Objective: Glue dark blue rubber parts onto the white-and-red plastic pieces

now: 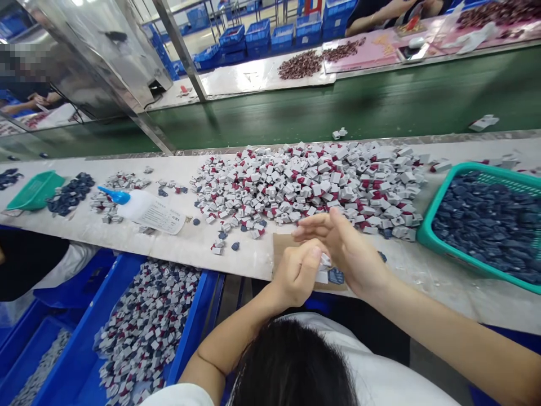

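My left hand is closed on a small white piece, just over the table's front edge. Close beside it on the right, my right hand is raised with its fingers apart, and nothing shows in it. Below and between the hands lie a white block and a dark blue piece, over a brown cardboard sheet. A wide heap of white and dark red pieces spreads behind my hands.
A green basket of dark blue parts stands at right. A white bottle with a blue nozzle lies at left. Below left is a blue crate of pieces. A green conveyor runs behind; other people sit beyond it.
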The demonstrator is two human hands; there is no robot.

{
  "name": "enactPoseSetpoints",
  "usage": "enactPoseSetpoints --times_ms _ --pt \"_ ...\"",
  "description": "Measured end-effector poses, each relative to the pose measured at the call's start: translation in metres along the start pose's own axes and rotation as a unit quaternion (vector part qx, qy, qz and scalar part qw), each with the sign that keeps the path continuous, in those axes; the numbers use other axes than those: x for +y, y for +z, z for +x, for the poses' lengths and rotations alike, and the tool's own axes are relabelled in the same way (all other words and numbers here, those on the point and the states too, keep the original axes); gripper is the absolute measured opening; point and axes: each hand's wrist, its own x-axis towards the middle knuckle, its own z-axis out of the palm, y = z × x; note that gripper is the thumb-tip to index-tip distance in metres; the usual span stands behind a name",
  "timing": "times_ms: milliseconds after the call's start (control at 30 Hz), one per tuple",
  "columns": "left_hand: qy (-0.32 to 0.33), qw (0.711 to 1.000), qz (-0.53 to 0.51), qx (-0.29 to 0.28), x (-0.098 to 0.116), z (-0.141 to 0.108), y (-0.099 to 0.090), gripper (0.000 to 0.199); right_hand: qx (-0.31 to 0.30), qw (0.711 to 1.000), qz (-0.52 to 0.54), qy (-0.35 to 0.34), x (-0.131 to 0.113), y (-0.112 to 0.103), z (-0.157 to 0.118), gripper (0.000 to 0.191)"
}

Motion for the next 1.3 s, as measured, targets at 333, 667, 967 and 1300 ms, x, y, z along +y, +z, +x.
enactPoseSetpoints --times_ms 333,667,967,1300 --pt "0.097 0.987 0.130 0.005 -0.001 -0.008 0.017 0.042 -0.050 0.998 -0.003 0.039 -0.002 0.012 -0.018 0.064" --pt "0.070 0.985 0.151 0.039 -0.012 -0.004 0.022 0.038 0.056 0.995 0.065 -0.042 0.028 0.007 -0.020 0.060" --pt "0.037 0.993 0.091 0.058 -0.023 -0.002 0.019 0.044 0.088 0.980 0.171 0.042 0.028 0.011 -0.006 0.052" --pt "-0.139 0.988 -0.008 0.063 -0.008 0.003 0.001 0.049 0.036 0.990 0.104 0.092 -0.004 -0.012 0.004 0.053"
